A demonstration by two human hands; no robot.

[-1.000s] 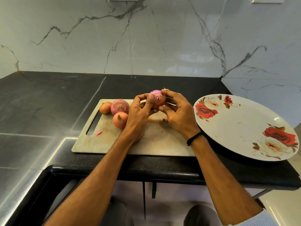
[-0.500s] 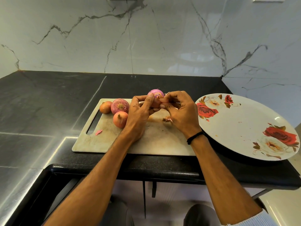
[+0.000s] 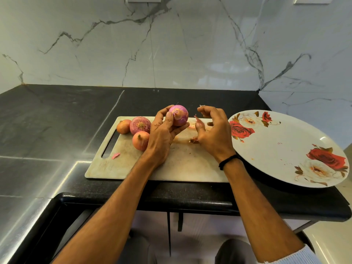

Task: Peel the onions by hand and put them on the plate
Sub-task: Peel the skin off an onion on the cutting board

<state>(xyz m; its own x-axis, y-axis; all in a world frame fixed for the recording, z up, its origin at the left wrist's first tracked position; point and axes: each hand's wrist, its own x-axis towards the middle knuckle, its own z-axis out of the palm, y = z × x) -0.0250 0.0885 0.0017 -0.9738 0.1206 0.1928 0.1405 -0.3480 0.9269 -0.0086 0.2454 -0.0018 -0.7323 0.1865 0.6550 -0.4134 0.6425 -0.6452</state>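
Note:
My left hand (image 3: 162, 134) grips a partly peeled purple onion (image 3: 180, 115) above the pale cutting board (image 3: 186, 164), root end toward me. My right hand (image 3: 213, 134) has come away from it to the right, fingers curled, with a small pink sliver of onion skin (image 3: 195, 117) at its thumb tip. Three unpeeled onions lie on the board's left part: a small brown onion (image 3: 123, 126), a larger red onion (image 3: 140, 125) and an orange onion (image 3: 140, 140). The white rose-patterned plate (image 3: 282, 145) sits to the right with no onion on it.
Scraps of peel lie on the board: a pink scrap (image 3: 115, 155) by the handle slot, a brown scrap (image 3: 194, 140) under my right hand. The black counter (image 3: 57, 121) meets a marble wall behind. The plate overhangs the counter's front right edge.
My right hand has pulled away from the onion to the right, taking a sliver of skin with it. The left hand keeps the onion in the same place.

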